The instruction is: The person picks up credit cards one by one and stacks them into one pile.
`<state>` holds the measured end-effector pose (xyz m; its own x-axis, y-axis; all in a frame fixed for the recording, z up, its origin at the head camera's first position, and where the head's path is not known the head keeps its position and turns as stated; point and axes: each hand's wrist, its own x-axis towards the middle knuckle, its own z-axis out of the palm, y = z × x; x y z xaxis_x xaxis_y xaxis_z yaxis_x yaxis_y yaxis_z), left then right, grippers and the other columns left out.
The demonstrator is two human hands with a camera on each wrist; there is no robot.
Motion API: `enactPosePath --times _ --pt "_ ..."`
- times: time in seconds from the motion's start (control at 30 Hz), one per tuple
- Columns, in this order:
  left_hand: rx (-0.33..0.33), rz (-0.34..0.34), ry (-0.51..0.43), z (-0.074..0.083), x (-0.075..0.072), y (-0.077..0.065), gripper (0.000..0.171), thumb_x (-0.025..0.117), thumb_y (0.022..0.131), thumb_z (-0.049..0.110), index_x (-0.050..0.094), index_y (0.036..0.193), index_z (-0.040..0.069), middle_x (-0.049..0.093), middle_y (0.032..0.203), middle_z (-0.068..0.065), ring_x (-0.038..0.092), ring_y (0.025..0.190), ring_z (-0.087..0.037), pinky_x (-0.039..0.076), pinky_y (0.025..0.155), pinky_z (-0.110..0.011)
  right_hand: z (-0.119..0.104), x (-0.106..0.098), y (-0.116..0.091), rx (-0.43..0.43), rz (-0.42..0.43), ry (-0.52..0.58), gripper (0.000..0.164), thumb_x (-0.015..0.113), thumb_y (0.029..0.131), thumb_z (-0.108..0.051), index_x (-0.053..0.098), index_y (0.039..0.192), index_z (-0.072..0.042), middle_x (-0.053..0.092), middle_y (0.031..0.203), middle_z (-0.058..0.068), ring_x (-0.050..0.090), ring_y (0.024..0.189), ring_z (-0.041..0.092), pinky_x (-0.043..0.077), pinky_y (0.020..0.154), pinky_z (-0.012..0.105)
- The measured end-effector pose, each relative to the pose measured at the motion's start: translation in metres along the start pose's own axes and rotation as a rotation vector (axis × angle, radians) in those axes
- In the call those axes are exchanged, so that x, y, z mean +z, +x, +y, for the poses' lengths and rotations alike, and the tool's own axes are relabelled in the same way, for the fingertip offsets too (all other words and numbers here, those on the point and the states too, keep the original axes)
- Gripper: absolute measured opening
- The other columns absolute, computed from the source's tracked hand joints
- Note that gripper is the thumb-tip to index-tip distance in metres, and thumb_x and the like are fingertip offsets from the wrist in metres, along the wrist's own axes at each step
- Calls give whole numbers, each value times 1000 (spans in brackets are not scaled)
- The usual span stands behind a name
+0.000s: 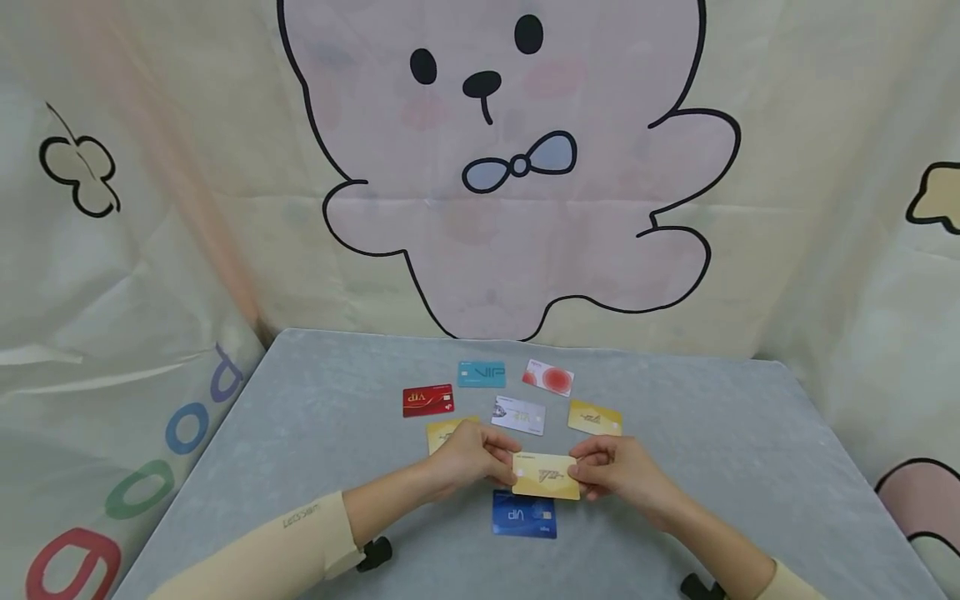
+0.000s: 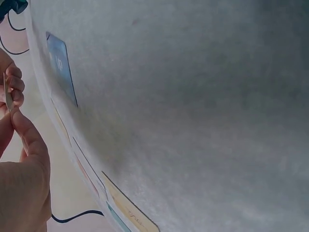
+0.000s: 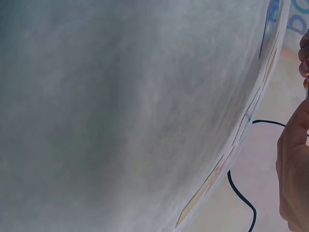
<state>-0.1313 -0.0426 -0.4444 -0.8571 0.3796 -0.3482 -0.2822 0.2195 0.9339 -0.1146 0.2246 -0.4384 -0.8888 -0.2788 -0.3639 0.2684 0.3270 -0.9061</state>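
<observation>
A pale gold card (image 1: pixel 546 476) is held up between both hands in the head view, its printed face toward the camera. My left hand (image 1: pixel 474 457) pinches its left edge with thumb and fingers. At the opposite edge my right hand (image 1: pixel 622 470) pinches it, thumb on the face. Just below, a blue VIP card (image 1: pixel 523 515) lies on the table, its top edge overlapped by the held card. Partly hidden behind the left hand is another gold card (image 1: pixel 444 433). In the left wrist view the held card (image 2: pixel 8 94) appears nearly edge-on between the fingers.
Behind the hands lie a red VIP card (image 1: pixel 428 401), a teal VIP card (image 1: pixel 482 374), a white card with red circles (image 1: pixel 548 378), a white VIP card (image 1: pixel 518 415) and a gold card (image 1: pixel 595 417). A grey cloth covers the table (image 1: pixel 337 392); a printed curtain (image 1: pixel 600 267) hangs behind.
</observation>
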Motion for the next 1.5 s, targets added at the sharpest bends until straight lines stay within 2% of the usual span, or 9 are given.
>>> enactPosePath --times 0.53,0.83,1.13,1.5 --pt "-28 5 30 -7 -4 -5 28 84 83 -6 78 110 0 68 80 -11 67 69 -18 61 67 -30 6 10 7 9 -45 -25 31 79 94 -11 66 114 9 74 84 9 68 72 18 60 65 30" --pt "-25 6 33 -12 -5 -10 28 84 82 -7 79 109 -2 70 78 -11 69 68 -17 61 67 -30 5 16 7 21 -77 -89 31 80 93 -12 67 113 7 74 84 9 69 70 18 60 65 31" --pt "-45 -10 35 -19 -6 -14 24 83 82 -9 78 105 -2 68 77 -11 68 66 -16 61 65 -28 8 20 10 18 -136 -123 22 79 93 -9 69 108 4 72 83 9 68 68 17 61 64 31" --pt "-64 8 47 -26 -6 -16 25 82 80 -13 77 102 -2 67 76 -10 67 64 -15 61 64 -28 13 28 13 -16 -170 -133 17 79 92 -4 68 102 5 69 77 9 66 64 15 59 59 28"
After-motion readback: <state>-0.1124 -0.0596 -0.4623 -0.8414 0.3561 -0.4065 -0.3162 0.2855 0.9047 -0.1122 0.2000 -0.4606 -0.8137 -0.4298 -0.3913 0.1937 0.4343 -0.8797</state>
